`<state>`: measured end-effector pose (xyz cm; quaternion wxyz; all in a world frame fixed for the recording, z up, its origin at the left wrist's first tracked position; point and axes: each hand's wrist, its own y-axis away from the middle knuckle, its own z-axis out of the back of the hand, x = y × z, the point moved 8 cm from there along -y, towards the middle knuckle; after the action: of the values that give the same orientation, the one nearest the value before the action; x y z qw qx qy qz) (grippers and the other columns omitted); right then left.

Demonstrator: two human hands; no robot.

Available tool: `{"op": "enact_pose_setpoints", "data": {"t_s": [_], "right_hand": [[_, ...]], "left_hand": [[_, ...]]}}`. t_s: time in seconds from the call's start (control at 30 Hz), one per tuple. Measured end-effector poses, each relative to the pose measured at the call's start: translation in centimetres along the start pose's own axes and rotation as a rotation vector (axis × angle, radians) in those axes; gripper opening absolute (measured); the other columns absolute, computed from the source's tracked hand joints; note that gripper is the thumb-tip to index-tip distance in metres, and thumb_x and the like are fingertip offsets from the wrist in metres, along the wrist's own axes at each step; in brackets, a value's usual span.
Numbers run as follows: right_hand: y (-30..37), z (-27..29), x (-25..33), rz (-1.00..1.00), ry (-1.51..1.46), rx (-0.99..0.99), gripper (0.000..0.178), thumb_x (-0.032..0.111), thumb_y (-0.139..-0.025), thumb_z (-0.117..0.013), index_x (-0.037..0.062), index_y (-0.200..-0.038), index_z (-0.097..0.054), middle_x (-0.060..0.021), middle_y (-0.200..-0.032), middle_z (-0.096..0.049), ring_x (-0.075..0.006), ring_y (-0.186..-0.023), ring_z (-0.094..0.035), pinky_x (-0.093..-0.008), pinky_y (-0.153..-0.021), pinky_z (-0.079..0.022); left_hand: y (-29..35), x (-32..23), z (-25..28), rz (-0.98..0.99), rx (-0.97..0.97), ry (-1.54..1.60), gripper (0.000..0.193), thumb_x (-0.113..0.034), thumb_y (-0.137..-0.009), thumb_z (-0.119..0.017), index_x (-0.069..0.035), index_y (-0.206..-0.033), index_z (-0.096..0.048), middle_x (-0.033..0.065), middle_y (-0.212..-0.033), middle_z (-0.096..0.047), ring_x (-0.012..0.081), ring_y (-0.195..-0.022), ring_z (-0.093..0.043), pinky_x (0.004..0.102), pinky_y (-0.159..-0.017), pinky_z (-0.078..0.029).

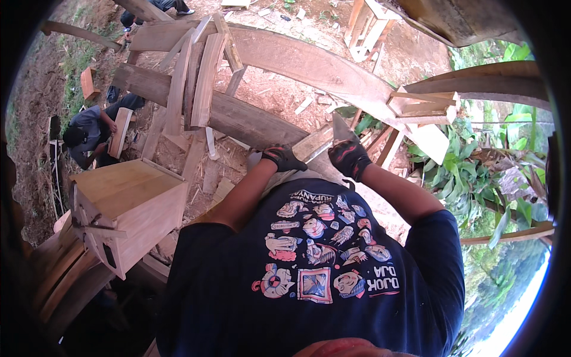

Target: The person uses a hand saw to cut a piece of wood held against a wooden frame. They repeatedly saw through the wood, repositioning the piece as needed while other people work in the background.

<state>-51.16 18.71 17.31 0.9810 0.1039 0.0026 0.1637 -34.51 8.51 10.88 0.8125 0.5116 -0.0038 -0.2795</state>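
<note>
Both of my hands wear dark gloves with red marks. My right hand (349, 158) is closed round the handle end of a handsaw, whose grey tapering blade (341, 128) points away from me. The handle itself is hidden in the glove. To its left, my left hand (284, 159) grips the near end of a short pale wooden board (313, 143). This board lies against a long, weathered plank (244, 122) in front of me. Some of the left fingers are hidden. The blade is beside the board; whether they touch, I cannot tell.
Several rough boards (209, 77) lean across the planks ahead. At left stands a wooden box (128, 193); beyond it a person (89, 134) sits holding a board. A small wooden frame (425, 107) rests on the far plank at right, near green plants (458, 157). Shavings litter the ground.
</note>
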Motion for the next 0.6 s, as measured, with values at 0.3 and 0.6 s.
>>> {"op": "enact_pose_setpoints", "data": {"t_s": [0.3, 0.6], "right_hand": [[4.2, 6.3, -7.1, -0.63, -0.467, -0.089, 0.04, 0.032, -0.104, -0.059, 0.0117, -0.135, -0.074, -0.0194, -0.112, -0.08, -0.0391, -0.103, -0.077, -0.0496, -0.091, -0.061], [9.2, 11.1, 1.4, -0.484, -0.594, -0.119, 0.057, 0.027, -0.101, -0.064, 0.0277, -0.157, -0.059, -0.0117, -0.112, -0.08, -0.0338, -0.09, -0.078, -0.0461, -0.079, -0.061]], "left_hand": [[-1.5, 1.0, -1.2, -0.037, -0.01, 0.013, 0.107, -0.073, -0.066, -0.082, 0.0, -0.143, -0.068, 0.0252, -0.144, -0.069, 0.0366, -0.133, -0.068, 0.0449, -0.114, -0.053], [-1.5, 0.7, -0.6, -0.023, -0.021, -0.066, 0.11, -0.074, -0.066, -0.082, -0.002, -0.148, -0.065, 0.0234, -0.148, -0.067, 0.0375, -0.136, -0.066, 0.0453, -0.114, -0.052]]}}
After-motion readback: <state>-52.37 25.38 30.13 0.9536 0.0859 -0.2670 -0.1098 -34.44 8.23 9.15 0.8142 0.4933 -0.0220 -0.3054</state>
